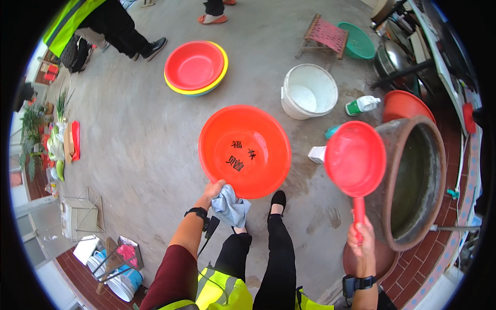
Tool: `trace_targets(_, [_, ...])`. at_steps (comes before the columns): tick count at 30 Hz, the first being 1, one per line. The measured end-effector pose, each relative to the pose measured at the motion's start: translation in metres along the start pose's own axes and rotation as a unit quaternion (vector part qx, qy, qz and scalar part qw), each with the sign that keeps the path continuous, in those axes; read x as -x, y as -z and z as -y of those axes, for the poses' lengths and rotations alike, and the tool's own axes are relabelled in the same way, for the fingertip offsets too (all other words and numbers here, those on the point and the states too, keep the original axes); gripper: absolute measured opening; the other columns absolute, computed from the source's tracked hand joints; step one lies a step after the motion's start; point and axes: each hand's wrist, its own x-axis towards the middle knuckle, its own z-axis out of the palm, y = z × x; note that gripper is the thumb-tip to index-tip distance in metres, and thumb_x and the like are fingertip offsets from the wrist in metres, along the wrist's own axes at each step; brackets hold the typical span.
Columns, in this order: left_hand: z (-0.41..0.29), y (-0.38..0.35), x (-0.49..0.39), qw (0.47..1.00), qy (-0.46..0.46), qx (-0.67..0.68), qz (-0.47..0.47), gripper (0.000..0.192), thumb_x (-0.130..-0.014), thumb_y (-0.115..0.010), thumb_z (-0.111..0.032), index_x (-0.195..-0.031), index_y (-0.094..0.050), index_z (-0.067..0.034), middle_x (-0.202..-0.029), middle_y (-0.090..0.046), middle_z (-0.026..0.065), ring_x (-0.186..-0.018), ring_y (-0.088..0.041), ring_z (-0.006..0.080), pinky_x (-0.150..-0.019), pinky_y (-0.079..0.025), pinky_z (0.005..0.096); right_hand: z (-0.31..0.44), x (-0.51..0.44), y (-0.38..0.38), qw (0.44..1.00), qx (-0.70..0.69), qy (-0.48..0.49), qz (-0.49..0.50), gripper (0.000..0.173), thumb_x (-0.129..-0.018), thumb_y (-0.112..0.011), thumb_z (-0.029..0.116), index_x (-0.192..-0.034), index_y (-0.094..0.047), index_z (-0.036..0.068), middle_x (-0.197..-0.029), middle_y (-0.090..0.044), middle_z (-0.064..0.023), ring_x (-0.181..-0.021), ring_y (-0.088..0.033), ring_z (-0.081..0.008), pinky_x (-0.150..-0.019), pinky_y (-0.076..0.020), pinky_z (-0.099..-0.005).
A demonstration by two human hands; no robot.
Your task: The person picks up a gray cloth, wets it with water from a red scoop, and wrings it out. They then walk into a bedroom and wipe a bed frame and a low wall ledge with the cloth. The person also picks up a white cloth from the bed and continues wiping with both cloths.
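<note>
My left hand (215, 190) grips a light blue cloth (231, 206) at the near rim of a red plastic basin (245, 151); its fingers are partly hidden by the cloth. The basin bears black writing inside. Toward the right, my right hand (362, 235) is closed round the handle of a red plastic water ladle (355, 159), its bowl facing up beside a large brown earthenware vat (387, 186). Dark liquid stands in the vat. Whether the ladle holds water, I cannot tell.
Beyond the basin stand a white plastic bucket (309, 92), stacked basins (195, 66), and a white and green bottle (362, 105). A folding stool (325, 35) is farther back. A person in a high-visibility vest (73, 23) stands at upper left. Vegetables (56, 141) lie along the left.
</note>
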Motion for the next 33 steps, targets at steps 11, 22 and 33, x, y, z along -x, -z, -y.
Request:
trace_targets(11, [0.061,-0.001,-0.139,1.0,-0.006,-0.02,-0.005,0.058,-0.076,-0.063,-0.037,-0.114,-0.061,0.005,-0.114,-0.063,0.0193,-0.105,-0.061,0.0282,-0.088,-0.047,0.035,-0.152,-0.22,-0.033,0.957,0.208,-0.15,0.133,0.035,-0.086,-0.061,0.008,-0.119,-0.05,0.002,-0.063,-0.051,-0.0028,-0.041,-0.044,-0.0089,-0.036,-0.0341,-0.0232])
trace_targets(22, [0.04,0.067,-0.159,0.993,-0.001,-0.108,0.054,0.059,-0.088,-0.06,-0.045,-0.101,-0.062,0.012,-0.092,-0.067,0.0143,-0.077,-0.063,0.0198,-0.068,-0.052,0.036,-0.168,-0.303,-0.042,0.874,0.466,0.064,0.124,0.047,-0.08,-0.064,0.01,-0.124,-0.052,0.001,-0.07,-0.059,-0.0026,-0.049,-0.053,-0.0104,-0.045,-0.0429,-0.0252])
trace_targets(33, [-0.047,0.047,-0.168,0.916,-0.19,0.345,0.083,0.043,-0.093,-0.054,-0.041,-0.086,-0.063,0.001,-0.077,-0.064,0.0079,-0.066,-0.06,0.0163,-0.062,-0.05,0.0305,-0.157,-0.31,-0.057,0.602,0.67,0.431,0.06,0.054,-0.075,-0.064,0.011,-0.126,-0.051,0.002,-0.086,-0.062,-0.02,-0.074,-0.061,-0.0384,-0.065,-0.0488,-0.0425])
